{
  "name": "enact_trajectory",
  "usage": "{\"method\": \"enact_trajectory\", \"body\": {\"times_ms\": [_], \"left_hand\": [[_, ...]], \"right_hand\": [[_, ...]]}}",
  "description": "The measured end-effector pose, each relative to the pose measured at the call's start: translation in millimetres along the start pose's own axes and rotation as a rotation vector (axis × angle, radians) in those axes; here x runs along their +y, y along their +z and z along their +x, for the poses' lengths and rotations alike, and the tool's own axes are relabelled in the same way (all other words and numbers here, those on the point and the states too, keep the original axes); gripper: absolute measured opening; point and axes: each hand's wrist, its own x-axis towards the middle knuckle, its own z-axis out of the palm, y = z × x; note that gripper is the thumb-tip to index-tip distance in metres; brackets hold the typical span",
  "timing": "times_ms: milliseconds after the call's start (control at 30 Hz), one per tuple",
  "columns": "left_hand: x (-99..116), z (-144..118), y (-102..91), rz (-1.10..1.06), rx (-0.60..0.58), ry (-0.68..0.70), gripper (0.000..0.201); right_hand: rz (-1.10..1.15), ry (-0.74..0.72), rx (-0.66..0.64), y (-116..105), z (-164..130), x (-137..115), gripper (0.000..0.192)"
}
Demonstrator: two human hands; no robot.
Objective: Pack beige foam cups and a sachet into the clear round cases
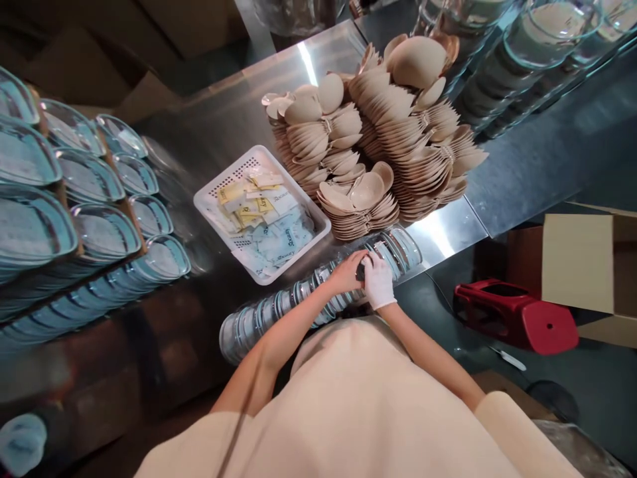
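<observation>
My bare left hand and my right hand, in a white glove, meet over a long row of glass dishes nested on their sides along the table's near edge. The fingers of both hands close together around a small dark thing, mostly hidden by them. Its kind cannot be made out. To the right of my hands the glass row continues. Just beyond the row stands a white plastic basket holding yellow and pale blue printed packets.
Tied stacks of beige, spoon-like pieces rise behind my hands on the metal table. Stacked glass containers stand at left and at far right. On the floor at right are a red plastic stool and an open carton.
</observation>
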Motion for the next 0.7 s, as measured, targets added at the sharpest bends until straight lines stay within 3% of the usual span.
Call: {"method": "enact_trajectory", "body": {"times_ms": [100, 200, 267, 400, 500, 600, 700], "left_hand": [[1.2, -2.5, -0.6, -0.048, 0.028, -0.034, 0.116], [3.9, -4.0, -1.2, -0.059, 0.032, -0.049, 0.110], [5.0, -3.7, -1.5, -0.058, 0.021, -0.061, 0.105], [5.0, -1.8, -4.2, -0.016, 0.009, -0.063, 0.101], [4.2, -1.8, -6.2, 0.013, -0.006, -0.027, 0.086], [3.1, -3.3, -1.8, 0.041, -0.013, 0.045, 0.059], [3.1, -4.2, 6.5, 0.059, 0.052, 0.053, 0.069]], "right_hand": [[0.079, -0.087, 0.170, 11.6, -12.1, 23.3, 0.049], [0.114, -0.091, 0.264, 14.9, -35.2, 50.8, 0.025], [0.099, -0.046, 0.259, 19.1, -40.9, 58.7, 0.014], [0.098, -0.046, 0.183, 29.0, -36.0, 58.6, 0.021], [0.245, -0.126, 0.229, 17.4, -33.2, 68.8, 0.015], [0.383, -0.125, 0.340, -14.2, -4.8, 75.4, 0.022], [0.313, -0.186, 0.268, -43.6, 70.8, 46.3, 0.036]]}}
